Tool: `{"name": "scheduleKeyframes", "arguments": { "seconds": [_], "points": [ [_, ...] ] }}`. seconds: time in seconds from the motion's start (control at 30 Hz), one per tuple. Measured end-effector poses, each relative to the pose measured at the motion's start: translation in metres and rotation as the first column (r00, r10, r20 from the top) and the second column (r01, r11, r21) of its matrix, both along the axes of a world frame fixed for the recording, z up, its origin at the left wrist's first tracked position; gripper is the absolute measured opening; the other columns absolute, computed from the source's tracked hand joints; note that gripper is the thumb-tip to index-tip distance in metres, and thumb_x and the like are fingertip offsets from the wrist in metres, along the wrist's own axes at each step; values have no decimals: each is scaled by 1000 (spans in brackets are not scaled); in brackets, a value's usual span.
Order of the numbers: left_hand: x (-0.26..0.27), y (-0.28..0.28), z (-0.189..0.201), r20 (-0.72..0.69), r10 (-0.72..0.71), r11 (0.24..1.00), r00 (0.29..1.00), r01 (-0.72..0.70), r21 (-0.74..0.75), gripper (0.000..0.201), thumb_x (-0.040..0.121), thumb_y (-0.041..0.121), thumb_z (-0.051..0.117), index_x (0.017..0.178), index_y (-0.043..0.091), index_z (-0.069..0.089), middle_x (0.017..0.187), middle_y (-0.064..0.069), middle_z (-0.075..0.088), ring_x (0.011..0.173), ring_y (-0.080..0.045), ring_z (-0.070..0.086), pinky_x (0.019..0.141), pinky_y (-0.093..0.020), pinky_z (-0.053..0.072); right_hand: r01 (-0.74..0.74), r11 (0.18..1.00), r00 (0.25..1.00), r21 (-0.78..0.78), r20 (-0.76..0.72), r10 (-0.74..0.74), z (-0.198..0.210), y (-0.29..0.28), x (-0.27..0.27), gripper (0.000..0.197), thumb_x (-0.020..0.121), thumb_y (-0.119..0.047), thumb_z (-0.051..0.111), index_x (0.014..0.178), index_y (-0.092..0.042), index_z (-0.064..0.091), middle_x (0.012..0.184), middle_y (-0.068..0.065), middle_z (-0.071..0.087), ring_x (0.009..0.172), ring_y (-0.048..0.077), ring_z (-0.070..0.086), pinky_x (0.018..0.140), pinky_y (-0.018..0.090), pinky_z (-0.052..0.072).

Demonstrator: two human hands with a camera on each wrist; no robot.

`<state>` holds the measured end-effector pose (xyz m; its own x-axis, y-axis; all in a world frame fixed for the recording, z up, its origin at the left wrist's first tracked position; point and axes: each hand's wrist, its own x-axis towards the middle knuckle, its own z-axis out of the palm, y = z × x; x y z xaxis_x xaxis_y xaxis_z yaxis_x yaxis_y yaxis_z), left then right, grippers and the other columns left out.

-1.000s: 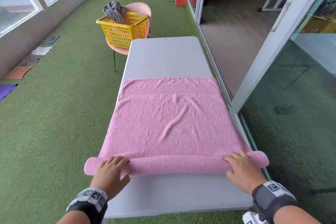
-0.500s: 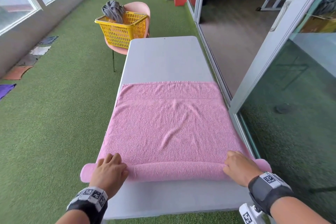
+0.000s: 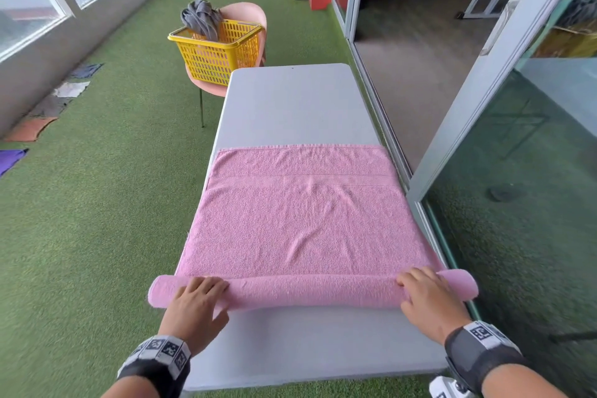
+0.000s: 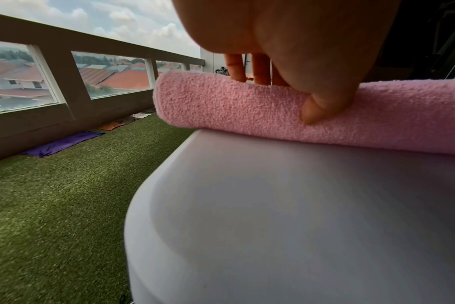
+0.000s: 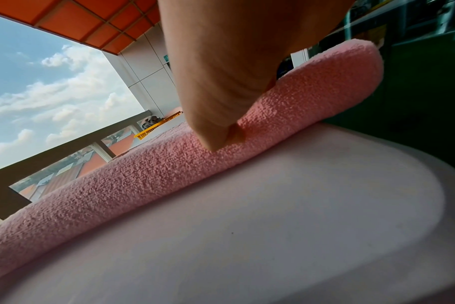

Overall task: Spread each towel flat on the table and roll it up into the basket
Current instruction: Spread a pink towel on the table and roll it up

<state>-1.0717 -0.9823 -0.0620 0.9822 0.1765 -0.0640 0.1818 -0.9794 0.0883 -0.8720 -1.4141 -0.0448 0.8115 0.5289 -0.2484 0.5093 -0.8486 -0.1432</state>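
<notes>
Change: roll slightly thicker than a second ago; both hands re-set on it.
Towel: flat on table, roll at near edge, ends overhanging both sides.
Left hand: fingers curled over roll, thumb pressing.
Right hand: likewise.
Basket: on chair beyond far-left corner.
Risk: uneven push likely skews roll; central wrinkles may get trapped; overhanging ends may sag loose.

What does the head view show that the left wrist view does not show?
Only the head view shows the right hand, the flat part of the pink towel and the yellow basket on the pink chair. Only the left wrist view shows the left thumb pressing the front of the roll. Both show the left hand on the roll, the table and cloths on the grass.
</notes>
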Motion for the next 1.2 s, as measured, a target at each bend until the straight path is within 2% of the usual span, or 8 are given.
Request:
{"name": "scheduleKeyframes", "arguments": {
  "seconds": [0.13, 0.27, 0.5, 0.63, 0.77, 0.9, 1.03, 1.2],
  "points": [
    [2, -1, 3, -16, 10, 1000, 1000, -10, -3, 27, 64, 42, 75, 90, 33, 69, 90, 20, 64, 86, -13, 55, 67, -34, 47, -34, 997, 999, -72, -8, 33, 3, -2, 2, 48, 82, -31, 53, 130, -32, 57, 128, -16, 55, 122, 12, 44, 105, 34, 34],
    [-1, -2, 5, 6, -21, 999, 1000, 21, 37, 21, 74, 47, 49, 71, 32, 63, 81, 20, 57, 81, -13, 50, 64, -32, 41, -25, 996, 999, -83, -25, 23, 5, 1, 6, 31, 82, -35, 51, 107, -29, 67, 103, -16, 60, 105, 13, 43, 92, 31, 38],
    [4, -4, 4, 17, 35, 995, 999, -36, 94, 33, 82, 45, 41, 58, 27, 55, 80, 14, 41, 79, -12, 41, 66, -35, 40, 38, 997, 991, -70, -128, -47, 3, 5, 7, 20, 91, -31, 45, 73, -27, 53, 87, -10, 43, 94, 16, 38, 90, 31, 37],
    [12, -4, 6, -46, 75, 994, 996, -70, 88, 19, 75, 48, 65, 68, 31, 65, 76, 14, 47, 77, -12, 47, 63, -33, 42, 152, 986, 982, -62, -101, -158, 3, 10, 9, 20, 95, -32, 47, 93, -19, 63, 94, -1, 48, 87, 20, 43, 80, 32, 43],
    [14, -2, 4, 34, 106, 993, 994, -104, -55, 26, 69, 32, 85, 82, 27, 63, 76, 10, 56, 68, -17, 54, 50, -31, 47, 133, 991, 987, -15, -92, -134, 5, 8, 9, 23, 90, -28, 50, 68, -23, 53, 82, -9, 50, 75, 12, 50, 67, 32, 37],
    [5, -5, 2, 160, 43, 998, 986, -36, -46, 21, 88, 40, 51, 86, 25, 66, 89, 11, 59, 80, -16, 52, 62, -31, 46, 126, 990, 992, 61, -21, -125, 2, 4, 6, 10, 93, -23, 54, 86, -28, 48, 85, -11, 54, 77, 10, 53, 68, 31, 45],
    [-6, -3, 2, 11, 26, 1000, 1000, -26, 12, 48, 66, 50, 73, 110, 29, 69, 108, 17, 67, 101, -17, 57, 74, -38, 49, 65, 993, 998, 95, 14, -66, -4, 1, 1, 15, 92, -18, 55, 90, -31, 48, 95, -13, 52, 94, 9, 45, 84, 28, 43],
    [-8, -7, 7, -35, 37, 999, 999, -36, 26, 28, 62, 49, 77, 84, 35, 66, 82, 22, 62, 84, -13, 52, 69, -33, 40, -26, 998, 1000, 59, 5, 26, -1, -4, 1, 35, 82, -25, 57, 117, -25, 58, 115, -11, 54, 112, 12, 44, 100, 26, 37]
  ]
}}
